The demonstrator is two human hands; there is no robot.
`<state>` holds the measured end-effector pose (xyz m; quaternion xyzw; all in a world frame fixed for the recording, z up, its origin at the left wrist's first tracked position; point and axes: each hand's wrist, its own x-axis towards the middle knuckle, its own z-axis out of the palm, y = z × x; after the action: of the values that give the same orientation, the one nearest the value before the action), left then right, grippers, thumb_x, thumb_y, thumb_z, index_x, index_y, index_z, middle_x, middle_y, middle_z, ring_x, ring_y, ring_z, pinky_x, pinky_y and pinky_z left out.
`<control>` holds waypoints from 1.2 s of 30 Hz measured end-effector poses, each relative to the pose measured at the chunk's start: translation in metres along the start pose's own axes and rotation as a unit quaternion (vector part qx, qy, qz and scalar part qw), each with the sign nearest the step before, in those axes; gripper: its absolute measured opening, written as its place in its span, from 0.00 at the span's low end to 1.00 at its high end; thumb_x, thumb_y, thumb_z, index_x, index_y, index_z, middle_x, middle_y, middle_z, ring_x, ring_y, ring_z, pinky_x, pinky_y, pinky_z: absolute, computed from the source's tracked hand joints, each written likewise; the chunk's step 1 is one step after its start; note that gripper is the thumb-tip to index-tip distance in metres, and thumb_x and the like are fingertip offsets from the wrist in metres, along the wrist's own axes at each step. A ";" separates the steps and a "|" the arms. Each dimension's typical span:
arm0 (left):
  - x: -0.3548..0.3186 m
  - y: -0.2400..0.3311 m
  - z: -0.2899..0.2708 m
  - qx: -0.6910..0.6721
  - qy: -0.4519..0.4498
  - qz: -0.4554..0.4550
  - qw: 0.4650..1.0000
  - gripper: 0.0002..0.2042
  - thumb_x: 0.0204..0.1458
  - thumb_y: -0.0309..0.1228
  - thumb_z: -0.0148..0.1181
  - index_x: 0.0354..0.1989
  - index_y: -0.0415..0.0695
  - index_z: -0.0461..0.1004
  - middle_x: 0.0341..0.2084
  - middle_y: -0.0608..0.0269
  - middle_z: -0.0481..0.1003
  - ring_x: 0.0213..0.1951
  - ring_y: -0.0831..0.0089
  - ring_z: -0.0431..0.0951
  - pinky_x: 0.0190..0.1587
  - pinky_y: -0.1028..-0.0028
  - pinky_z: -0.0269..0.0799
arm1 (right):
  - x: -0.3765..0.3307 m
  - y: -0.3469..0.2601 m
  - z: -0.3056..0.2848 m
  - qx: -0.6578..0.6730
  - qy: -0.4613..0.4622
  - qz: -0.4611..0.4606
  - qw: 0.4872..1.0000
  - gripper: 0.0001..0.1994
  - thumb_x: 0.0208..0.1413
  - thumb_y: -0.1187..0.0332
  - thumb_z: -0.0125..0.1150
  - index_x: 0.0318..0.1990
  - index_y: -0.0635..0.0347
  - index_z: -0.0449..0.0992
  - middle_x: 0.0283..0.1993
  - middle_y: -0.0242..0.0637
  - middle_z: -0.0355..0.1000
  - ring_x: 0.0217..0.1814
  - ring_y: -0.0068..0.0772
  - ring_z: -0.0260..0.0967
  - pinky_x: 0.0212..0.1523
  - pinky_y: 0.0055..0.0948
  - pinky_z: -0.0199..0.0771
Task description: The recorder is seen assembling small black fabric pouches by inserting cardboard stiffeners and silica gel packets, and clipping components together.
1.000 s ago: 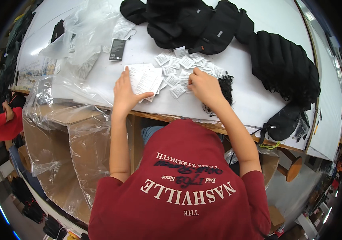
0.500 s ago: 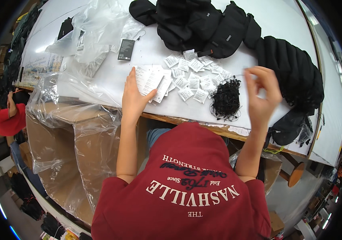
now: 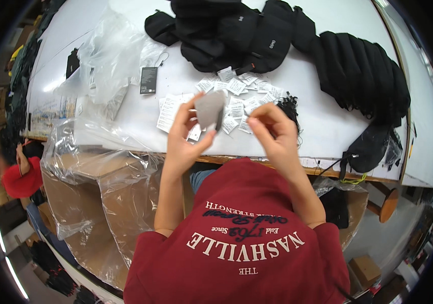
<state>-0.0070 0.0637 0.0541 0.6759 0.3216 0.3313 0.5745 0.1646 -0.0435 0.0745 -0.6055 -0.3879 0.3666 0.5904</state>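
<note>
Raised above the table, my left hand (image 3: 182, 136) is closed on a grey card (image 3: 209, 109), gripped between fingers and thumb. Its face is blurred, and a darker edge shows along its right side. Beside it my right hand (image 3: 277, 133) has thumb and forefinger pinched together; anything between them is too small to make out. Under and behind the left hand lie printed white cards (image 3: 167, 112) in a pile. Many small white packets (image 3: 237, 86) spread out beyond both hands. A tangle of black strings (image 3: 289, 107) lies partly hidden behind the right hand.
A black hang tag (image 3: 148, 80) with a loop lies left of the packets, near crumpled clear plastic (image 3: 107, 55). Black bags (image 3: 257, 43) and a black folded row (image 3: 361, 76) fill the back and right. A plastic-lined carton (image 3: 82, 202) stands at left; a person in red (image 3: 21, 178) is beyond.
My left hand has lifted off the white card pile and now holds up a grey card. My right hand has moved left from above the black strings, close to the left hand.
</note>
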 end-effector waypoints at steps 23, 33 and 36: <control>-0.014 0.012 0.041 0.079 0.011 0.073 0.994 0.10 0.47 0.17 0.62 0.40 0.35 0.75 0.27 0.66 0.72 0.30 0.81 0.71 0.34 0.80 0.67 | -0.009 0.002 0.010 -0.075 0.039 -0.043 0.996 0.04 0.52 0.74 0.58 0.30 0.63 0.70 0.13 0.26 0.49 0.16 0.16 0.43 0.18 0.22 0.45; -0.010 0.018 0.029 0.131 -0.015 0.175 0.976 0.13 0.46 0.17 0.62 0.41 0.41 0.79 0.27 0.62 0.73 0.31 0.74 0.74 0.33 0.77 0.70 | -0.010 -0.002 0.006 -0.032 0.058 -0.028 0.997 0.04 0.50 0.74 0.62 0.33 0.60 0.74 0.14 0.24 0.51 0.16 0.14 0.45 0.18 0.20 0.45; -0.007 -0.002 0.016 -0.134 -0.160 0.061 0.976 0.08 0.55 0.23 0.57 0.41 0.36 0.78 0.31 0.61 0.74 0.34 0.75 0.74 0.38 0.76 0.69 | -0.014 0.007 -0.006 -0.020 0.004 -0.017 1.000 0.04 0.50 0.74 0.64 0.33 0.60 0.76 0.14 0.22 0.52 0.17 0.13 0.45 0.19 0.19 0.45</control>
<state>0.0022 0.0491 0.0500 0.6555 0.1364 0.2936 0.6823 0.1642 -0.0582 0.0672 -0.6119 -0.4031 0.3467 0.5855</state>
